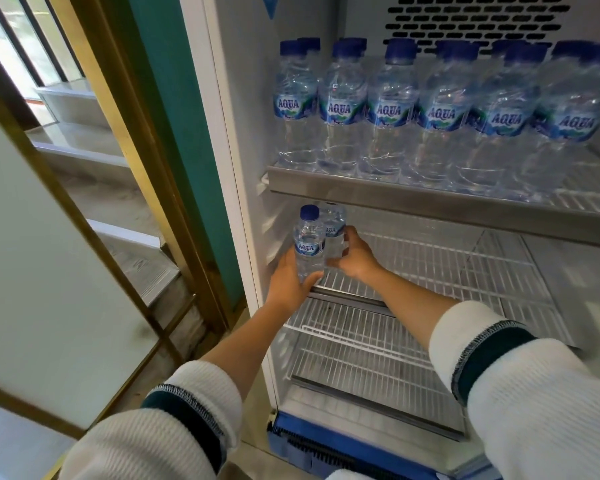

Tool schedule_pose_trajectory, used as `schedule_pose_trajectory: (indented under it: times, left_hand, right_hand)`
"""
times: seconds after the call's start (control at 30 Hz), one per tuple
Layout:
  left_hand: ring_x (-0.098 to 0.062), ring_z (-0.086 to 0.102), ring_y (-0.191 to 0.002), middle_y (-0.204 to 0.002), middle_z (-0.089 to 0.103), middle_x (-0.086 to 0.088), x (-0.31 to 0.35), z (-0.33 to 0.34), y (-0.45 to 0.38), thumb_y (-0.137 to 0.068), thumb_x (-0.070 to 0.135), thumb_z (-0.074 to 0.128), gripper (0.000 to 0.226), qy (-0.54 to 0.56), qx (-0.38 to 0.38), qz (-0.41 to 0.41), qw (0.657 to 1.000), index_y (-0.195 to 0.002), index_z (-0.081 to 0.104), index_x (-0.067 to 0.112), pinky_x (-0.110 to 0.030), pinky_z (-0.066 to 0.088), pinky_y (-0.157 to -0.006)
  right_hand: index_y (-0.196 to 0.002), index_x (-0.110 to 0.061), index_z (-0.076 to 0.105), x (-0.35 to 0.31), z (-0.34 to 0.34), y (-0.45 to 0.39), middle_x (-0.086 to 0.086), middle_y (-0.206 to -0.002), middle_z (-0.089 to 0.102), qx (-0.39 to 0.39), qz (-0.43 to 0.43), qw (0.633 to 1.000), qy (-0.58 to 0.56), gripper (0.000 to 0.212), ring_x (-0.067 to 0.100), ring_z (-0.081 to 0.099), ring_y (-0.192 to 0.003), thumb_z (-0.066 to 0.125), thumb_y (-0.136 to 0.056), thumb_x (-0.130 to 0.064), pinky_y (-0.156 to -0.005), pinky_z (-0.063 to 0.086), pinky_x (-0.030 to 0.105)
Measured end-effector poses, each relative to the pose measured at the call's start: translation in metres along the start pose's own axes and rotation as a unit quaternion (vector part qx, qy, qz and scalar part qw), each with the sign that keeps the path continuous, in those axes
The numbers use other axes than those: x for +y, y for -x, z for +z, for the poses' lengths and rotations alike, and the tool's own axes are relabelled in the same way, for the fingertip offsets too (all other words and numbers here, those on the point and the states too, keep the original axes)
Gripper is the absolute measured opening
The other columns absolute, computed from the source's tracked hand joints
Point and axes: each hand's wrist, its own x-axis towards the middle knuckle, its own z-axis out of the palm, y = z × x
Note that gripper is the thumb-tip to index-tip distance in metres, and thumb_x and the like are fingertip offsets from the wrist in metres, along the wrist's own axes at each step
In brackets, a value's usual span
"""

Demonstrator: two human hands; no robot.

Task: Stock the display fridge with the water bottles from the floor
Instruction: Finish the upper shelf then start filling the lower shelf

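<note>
The display fridge stands open in front of me. Its upper shelf carries several blue-capped water bottles in rows. On the second wire shelf, at the left front corner, my left hand grips an upright water bottle around its lower half. Just behind it my right hand holds a second bottle, whose top is hidden under the upper shelf's edge.
Two lower wire shelves sit below the hands. A blue grille runs along the fridge base. To the left are a gold-framed glass panel and marble steps.
</note>
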Motion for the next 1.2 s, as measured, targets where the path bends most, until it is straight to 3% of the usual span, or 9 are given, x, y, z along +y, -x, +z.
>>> schedule_pose_trajectory:
  times: [0.17, 0.3, 0.43, 0.7, 0.97, 1.13, 1.2]
  left_hand:
    - [-0.021, 0.045, -0.131, -0.143, 0.047, -0.005, 0.001, 0.001, 0.000, -0.085, 0.035, 0.072, 0.074, 0.019, 0.006, -0.006, 1.000, -0.145, 0.034, 0.016, -0.038, 0.038, -0.110]
    - [-0.021, 0.045, -0.131, -0.143, 0.047, -0.005, 0.000, 0.001, 0.000, -0.084, 0.036, 0.072, 0.075, 0.017, 0.007, -0.004, 1.000, -0.145, 0.034, 0.016, -0.039, 0.038, -0.110]
    - [-0.022, 0.044, -0.132, -0.144, 0.046, -0.006, -0.002, 0.002, 0.000, -0.084, 0.039, 0.072, 0.077, 0.011, 0.007, -0.010, 1.000, -0.146, 0.032, 0.015, -0.044, 0.039, -0.110]
    - [-0.023, 0.045, -0.132, -0.145, 0.046, -0.006, -0.001, 0.003, 0.003, -0.088, 0.043, 0.066, 0.074, 0.000, 0.005, -0.007, 1.000, -0.147, 0.030, 0.016, -0.043, 0.041, -0.108]
    - [-0.021, 0.056, -0.119, -0.132, 0.058, -0.004, 0.000, 0.000, 0.009, -0.084, 0.033, 0.073, 0.066, 0.050, 0.006, 0.007, 0.999, -0.139, 0.042, 0.016, -0.029, 0.045, -0.097]
    - [-0.015, 0.051, -0.123, -0.135, 0.055, -0.001, -0.006, 0.000, 0.017, -0.085, 0.036, 0.071, 0.067, 0.057, 0.031, 0.007, 0.998, -0.142, 0.039, 0.019, -0.030, 0.041, -0.105]
    - [-0.015, 0.047, -0.126, -0.137, 0.051, -0.002, -0.007, 0.003, 0.026, -0.088, 0.037, 0.067, 0.065, 0.052, 0.061, 0.003, 0.997, -0.143, 0.038, 0.016, -0.024, 0.035, -0.105]
  right_hand:
    - [-0.133, -0.013, 0.040, -0.002, 0.008, -0.003, 0.009, -0.130, 0.053, 0.035, -0.013, 0.999, -0.008, 0.070, 0.029, 0.057, -0.111, 0.078, -0.075, -0.004, -0.086, 0.049, 0.034]
    - [-0.138, -0.014, 0.039, -0.003, 0.008, -0.007, 0.010, -0.136, 0.051, 0.021, -0.023, 0.999, 0.014, 0.072, 0.030, 0.055, -0.118, 0.078, -0.077, -0.007, -0.093, 0.049, 0.038]
    - [-0.139, -0.011, 0.037, -0.006, 0.003, -0.010, 0.012, -0.135, 0.051, 0.001, -0.016, 0.999, 0.035, 0.075, 0.027, 0.056, -0.110, 0.078, -0.077, -0.008, -0.082, 0.045, 0.030]
    - [-0.137, -0.011, 0.039, -0.006, 0.004, -0.009, 0.012, -0.130, 0.056, 0.006, -0.006, 1.000, 0.020, 0.074, 0.025, 0.057, -0.109, 0.079, -0.075, -0.006, -0.083, 0.046, 0.029]
    - [-0.141, -0.012, 0.036, -0.005, 0.002, -0.001, 0.013, -0.131, 0.054, -0.003, 0.002, 1.000, -0.022, 0.080, 0.028, 0.057, -0.113, 0.079, -0.074, -0.003, -0.087, 0.049, 0.031]
    - [-0.145, -0.011, 0.030, 0.001, 0.001, 0.014, 0.014, -0.135, 0.048, 0.028, 0.012, 0.999, -0.013, 0.079, 0.026, 0.052, -0.115, 0.074, -0.080, -0.005, -0.088, 0.046, 0.028]
    - [-0.146, -0.011, 0.028, 0.005, 0.002, 0.025, 0.013, -0.138, 0.046, 0.047, 0.009, 0.999, 0.002, 0.075, 0.027, 0.050, -0.120, 0.070, -0.084, -0.005, -0.090, 0.044, 0.027]
